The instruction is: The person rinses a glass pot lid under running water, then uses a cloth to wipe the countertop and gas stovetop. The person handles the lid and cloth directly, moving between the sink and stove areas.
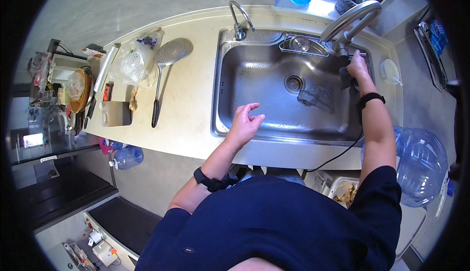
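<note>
My right hand [357, 65] is at the lever [362, 54] of the large steel faucet [345, 38], its thumb on the lever and its other fingers mostly hidden. Beside that hand a dark cloth [344, 78] hangs at the sink's right side. My left hand [246, 122] hovers over the front left rim of the stainless steel sink [253, 87], fingers apart and holding nothing. A wet grey cloth [316, 99] lies on the basin floor, right of the drain strainer [294, 83]. No water stream is visible under the faucet.
A thin second tap [240, 19] and a wire corner rack [304, 49] line the sink's back. On the counter left lie a skimmer [172, 52], plastic bags [136, 65] and a jug [115, 114]. A large water bottle [420, 166] stands right; a black cable [336, 158] crosses the front edge.
</note>
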Motion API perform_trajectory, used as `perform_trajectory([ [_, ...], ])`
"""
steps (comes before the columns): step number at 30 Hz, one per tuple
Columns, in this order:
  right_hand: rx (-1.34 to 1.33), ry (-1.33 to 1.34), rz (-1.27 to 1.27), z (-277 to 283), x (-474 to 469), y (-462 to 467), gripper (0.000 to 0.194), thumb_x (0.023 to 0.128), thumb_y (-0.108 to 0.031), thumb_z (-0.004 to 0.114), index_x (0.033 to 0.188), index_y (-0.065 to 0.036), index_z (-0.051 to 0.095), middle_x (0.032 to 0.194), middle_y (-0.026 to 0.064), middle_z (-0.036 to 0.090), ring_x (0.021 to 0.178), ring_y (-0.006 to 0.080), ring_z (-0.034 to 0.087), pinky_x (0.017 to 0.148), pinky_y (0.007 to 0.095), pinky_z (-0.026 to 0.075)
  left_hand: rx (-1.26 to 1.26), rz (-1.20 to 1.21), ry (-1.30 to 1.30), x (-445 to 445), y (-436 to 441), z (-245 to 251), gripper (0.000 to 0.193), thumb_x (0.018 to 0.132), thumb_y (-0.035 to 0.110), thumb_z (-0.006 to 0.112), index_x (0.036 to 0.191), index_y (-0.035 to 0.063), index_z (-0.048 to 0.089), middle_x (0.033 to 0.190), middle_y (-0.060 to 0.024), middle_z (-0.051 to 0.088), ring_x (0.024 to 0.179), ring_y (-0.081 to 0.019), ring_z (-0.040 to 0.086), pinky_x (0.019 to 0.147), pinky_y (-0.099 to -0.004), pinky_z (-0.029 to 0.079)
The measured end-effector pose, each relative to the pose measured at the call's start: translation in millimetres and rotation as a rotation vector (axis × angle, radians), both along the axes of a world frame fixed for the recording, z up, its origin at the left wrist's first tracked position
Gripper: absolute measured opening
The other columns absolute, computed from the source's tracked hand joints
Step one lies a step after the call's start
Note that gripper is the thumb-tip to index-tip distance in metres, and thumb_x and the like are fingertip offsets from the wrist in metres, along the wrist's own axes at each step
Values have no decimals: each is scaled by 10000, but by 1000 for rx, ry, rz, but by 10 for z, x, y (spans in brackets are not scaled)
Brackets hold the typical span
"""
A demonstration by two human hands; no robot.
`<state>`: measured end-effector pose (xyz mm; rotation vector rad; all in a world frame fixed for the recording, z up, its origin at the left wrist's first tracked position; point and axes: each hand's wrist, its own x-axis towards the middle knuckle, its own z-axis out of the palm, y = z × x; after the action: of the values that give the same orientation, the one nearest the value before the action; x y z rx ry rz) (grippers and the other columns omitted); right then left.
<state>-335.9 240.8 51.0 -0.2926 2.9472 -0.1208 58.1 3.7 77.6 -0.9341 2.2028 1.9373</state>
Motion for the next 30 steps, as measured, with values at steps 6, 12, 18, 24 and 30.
perform_trajectory([
  [6, -8, 8, -21, -68, 221, -71, 644, 776, -152, 695, 1251, 123, 358, 1120, 311, 604, 1063, 406, 608, 881, 441, 515, -14, -4, -85, -120, 132, -182, 472, 866, 240, 654, 1263, 31, 509, 1280, -162, 430, 919, -185, 590, 872, -294, 486],
  [12, -907, -219, 81, -286, 1059, -710, 421, 755, -111, 641, 1150, 24, 588, 910, 65, 624, 844, 154, 586, 755, 293, 488, 383, 212, -117, -603, 327, -365, 657, 877, 332, 667, 1384, 46, 363, 1275, -144, 450, 971, -213, 581, 820, -355, 521],
  [18, -1226, -1314, 254, -587, 2018, -1212, 370, 831, -181, 662, 1161, -26, 595, 929, 51, 629, 793, 109, 572, 694, 273, 491, 930, 415, 38, -976, -50, -1057, 613, 797, 440, 706, 1261, 141, 441, 1150, -118, 571, 855, -280, 617, 697, -418, 533],
  [24, -519, -653, 45, -1597, 1333, -579, 518, 811, -227, 661, 1248, 20, 533, 1090, 228, 641, 1014, 336, 631, 850, 384, 511, 41, 235, -381, -595, -387, -1565, 908, 700, 389, 785, 1439, 127, 327, 1356, -228, 435, 1160, -348, 517, 969, -388, 446],
  [30, 56, -379, -224, -2511, 779, 350, 548, 814, -284, 643, 1283, -36, 506, 1233, 228, 574, 1180, 350, 534, 1010, 409, 420, -362, -39, -706, -428, -161, -1236, 947, 700, 492, 742, 1475, 165, 306, 1494, -281, 180, 1374, -434, 217, 1129, -446, 226],
])
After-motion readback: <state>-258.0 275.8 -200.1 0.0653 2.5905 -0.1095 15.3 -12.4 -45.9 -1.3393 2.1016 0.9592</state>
